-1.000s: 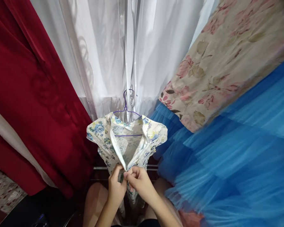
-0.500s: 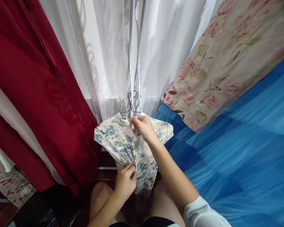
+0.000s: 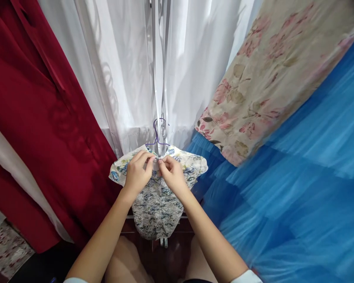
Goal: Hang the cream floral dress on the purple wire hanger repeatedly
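A white blouse (image 3: 157, 208) with a blue floral print hangs in front of me on a thin purple hanger (image 3: 156, 133). At its neckline my left hand (image 3: 139, 169) pinches the left edge of the collar. My right hand (image 3: 172, 171) pinches the opposite edge, its fingertips almost meeting those of the left. Whatever small fastening may lie between the fingertips is too small to make out. The short sleeves spread out to either side, and the lower body of the blouse hangs loose above my knees.
White straps (image 3: 161, 59) run down in front of a white curtain (image 3: 129, 70) to the hanger. A red cloth (image 3: 56, 129) hangs at left. On the right hang a beige floral cloth (image 3: 253, 86) and blue ruffled tulle (image 3: 283, 204). Part of a black surface (image 3: 47, 263) shows lower left.
My left hand has risen from the blouse's lower front to the collar, beside my right hand. The blouse front now hangs straighter, and the view has shifted slightly.
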Demonstrator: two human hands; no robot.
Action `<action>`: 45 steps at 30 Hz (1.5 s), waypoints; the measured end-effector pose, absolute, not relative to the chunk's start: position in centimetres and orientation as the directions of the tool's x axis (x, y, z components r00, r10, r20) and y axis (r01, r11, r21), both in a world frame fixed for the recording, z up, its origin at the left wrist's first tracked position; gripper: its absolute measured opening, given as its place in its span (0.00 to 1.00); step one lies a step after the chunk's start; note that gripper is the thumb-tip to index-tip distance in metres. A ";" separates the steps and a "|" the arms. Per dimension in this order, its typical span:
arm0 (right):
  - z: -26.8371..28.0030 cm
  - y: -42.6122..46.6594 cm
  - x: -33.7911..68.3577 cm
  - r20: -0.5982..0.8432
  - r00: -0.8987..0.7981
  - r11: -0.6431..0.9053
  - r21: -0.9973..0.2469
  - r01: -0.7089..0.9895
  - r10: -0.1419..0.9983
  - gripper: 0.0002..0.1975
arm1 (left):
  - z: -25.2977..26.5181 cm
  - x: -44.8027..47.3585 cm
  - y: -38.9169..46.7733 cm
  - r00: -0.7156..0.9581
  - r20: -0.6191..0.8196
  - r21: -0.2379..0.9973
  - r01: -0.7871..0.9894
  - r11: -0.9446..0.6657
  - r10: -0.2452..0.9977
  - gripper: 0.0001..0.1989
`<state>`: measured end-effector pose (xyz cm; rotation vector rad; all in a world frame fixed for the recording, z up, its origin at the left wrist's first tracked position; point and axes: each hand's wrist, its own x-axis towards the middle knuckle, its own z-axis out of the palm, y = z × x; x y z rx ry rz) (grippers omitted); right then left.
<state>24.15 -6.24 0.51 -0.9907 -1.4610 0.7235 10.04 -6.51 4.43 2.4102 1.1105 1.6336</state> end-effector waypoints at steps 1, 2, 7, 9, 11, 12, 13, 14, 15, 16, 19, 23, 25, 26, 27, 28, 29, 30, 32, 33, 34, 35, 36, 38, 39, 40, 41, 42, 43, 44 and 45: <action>-0.2 -5.9 24.1 0.489 0.060 0.462 -0.852 0.247 0.870 0.09 | 4.8 10.0 -6.4 0.145 0.823 0.391 0.555 -0.734 0.549 0.09; -1.0 -5.7 24.2 0.510 0.082 0.464 -0.829 0.312 0.857 0.09 | 5.1 9.6 -6.2 0.072 0.843 0.406 0.566 -0.718 0.533 0.09; -4.4 -6.7 24.4 0.430 0.008 0.402 -0.852 0.336 0.903 0.07 | 3.6 1.6 -2.4 -0.452 0.734 0.675 0.406 -0.616 0.507 0.13; -4.8 -7.6 24.2 0.398 -0.048 0.395 -0.875 0.281 0.916 0.06 | 1.1 -1.8 -0.6 -0.635 0.561 0.795 0.234 -0.560 0.531 0.15; -5.2 -8.4 24.1 0.386 -0.085 0.394 -0.888 0.236 0.919 0.05 | -2.4 -3.4 0.3 -0.683 0.353 0.899 0.058 -0.433 0.640 0.15; -5.5 -8.6 24.2 0.377 -0.083 0.386 -0.897 0.214 0.922 0.06 | -4.2 -3.4 0.2 -0.663 0.322 0.919 0.045 -0.393 0.676 0.15; -6.0 -8.8 24.4 0.358 -0.072 0.366 -0.911 0.188 0.931 0.06 | -6.0 -2.8 -0.2 -0.632 0.304 0.931 0.037 -0.364 0.713 0.16; -6.8 -8.9 24.8 0.327 -0.058 0.333 -0.929 0.162 0.943 0.07 | -7.7 -1.7 -0.8 -0.584 0.286 0.941 0.022 -0.338 0.760 0.18; -7.8 -9.1 25.5 0.285 -0.046 0.289 -0.946 0.145 0.957 0.08 | -9.1 -0.3 -1.7 -0.522 0.271 0.950 0.007 -0.313 0.809 0.19; -9.1 -9.4 26.3 0.239 -0.034 0.241 -0.961 0.138 0.971 0.10 | -10.3 1.4 -2.8 -0.453 0.255 0.957 -0.009 -0.290 0.854 0.20; -13.4 -10.9 29.2 0.130 -0.005 0.128 -0.971 0.200 0.992 0.17 | -12.2 7.1 -6.2 -0.224 0.218 0.971 -0.048 -0.234 0.950 0.21; -16.8 -14.4 31.9 0.096 0.041 0.088 -0.983 0.163 0.995 0.08 | -11.2 13.8 -10.2 0.112 0.229 0.973 -0.045 -0.225 0.967 0.18; -16.4 -16.1 32.2 0.083 0.017 0.080 -0.989 0.128 0.996 0.15 | -9.7 16.4 -11.4 0.224 0.288 0.953 0.025 -0.301 0.931 0.15; -15.8 -16.7 32.2 0.069 -0.018 0.070 -0.991 0.114 0.997 0.17 | -9.0 17.4 -11.8 0.265 0.316 0.939 0.050 -0.340 0.911 0.15; -15.1 -17.2 32.1 0.048 -0.055 0.053 -0.994 0.099 0.997 0.18 | -8.4 18.1 -12.0 0.302 0.335 0.926 0.070 -0.371 0.893 0.15; -14.3 -17.5 32.0 0.021 -0.085 0.028 -0.996 0.083 0.996 0.16 | -8.0 18.6 -12.0 0.343 0.339 0.917 0.088 -0.390 0.876 0.15; -13.4 -17.6 32.1 -0.010 -0.099 -0.004 -0.998 0.061 0.995 0.15 | -7.9 18.8 -12.0 0.392 0.320 0.918 0.095 -0.384 0.862 0.15; -12.6 -17.7 32.3 -0.040 -0.084 -0.037 -0.999 0.031 0.996 0.15 | -8.2 18.8 -11.9 0.443 0.270 0.935 0.090 -0.342 0.855 0.17; -11.0 -17.7 33.3 -0.086 -0.009 -0.086 -0.996 -0.035 0.996 0.14 | -9.5 18.1 -11.9 0.538 0.088 0.987 0.065 -0.146 0.838 0.22; -10.2 -17.7 34.2 -0.091 0.010 -0.090 -0.994 -0.057 0.996 0.13 | -10.5 17.5 -12.2 0.581 -0.015 0.998 0.061 -0.025 0.813 0.25; -9.2 -17.6 35.3 -0.083 -0.004 -0.083 -0.994 -0.064 0.997 0.11 | -11.5 16.9 -12.6 0.624 -0.104 0.995 0.074 0.073 0.775 0.27; -8.1 -17.4 36.6 -0.061 -0.051 -0.064 -0.996 -0.055 0.997 0.09 | -12.4 16.3 -13.1 0.659 -0.167 0.986 0.106 0.130 0.733 0.29; -6.9 -17.0 38.1 -0.024 -0.135 -0.028 -0.999 -0.031 0.991 0.08 | -13.2 15.6 -13.7 0.683 -0.203 0.979 0.148 0.139 0.702 0.29; -4.2 -15.5 40.8 0.065 -0.239 0.076 -0.996 0.039 0.969 0.09 | -13.8 14.5 -14.6 0.682 -0.199 0.974 0.218 0.064 0.704 0.26; -2.8 -14.3 42.0 0.143 -0.212 0.161 -0.984 0.072 0.967 0.09 | -13.7 14.0 -14.8 0.652 -0.166 0.971 0.240 0.007 0.740 0.24; -1.5 -12.8 42.9 0.233 -0.150 0.249 -0.963 0.103 0.961 0.10 | -13.3 13.5 -14.8 0.609 -0.117 0.966 0.253 -0.052 0.785 0.21; -0.3 -11.0 43.3 0.310 -0.083 0.318 -0.941 0.116 0.947 0.10 | -12.7 13.1 -14.6 0.564 -0.057 0.958 0.262 -0.114 0.824 0.19; 0.7 -9.0 43.4 0.361 -0.029 0.362 -0.925 0.111 0.932 0.10 | -12.0 12.6 -14.3 0.524 0.009 0.945 0.273 -0.178 0.852 0.17; 1.6 -6.9 43.0 0.371 -0.012 0.371 -0.925 0.082 0.928 0.10 | -11.3 12.2 -13.7 0.481 0.081 0.926 0.287 -0.244 0.873 0.15; 2.2 -4.9 42.3 0.354 -0.027 0.355 -0.934 0.035 0.935 0.09 | -10.5 11.7 -13.1 0.430 0.154 0.903 0.304 -0.303 0.890 0.14; 2.6 -3.1 41.1 0.320 -0.035 0.318 -0.947 -0.036 0.947 0.08 | -9.9 11.2 -12.5 0.364 0.225 0.882 0.320 -0.348 0.904 0.13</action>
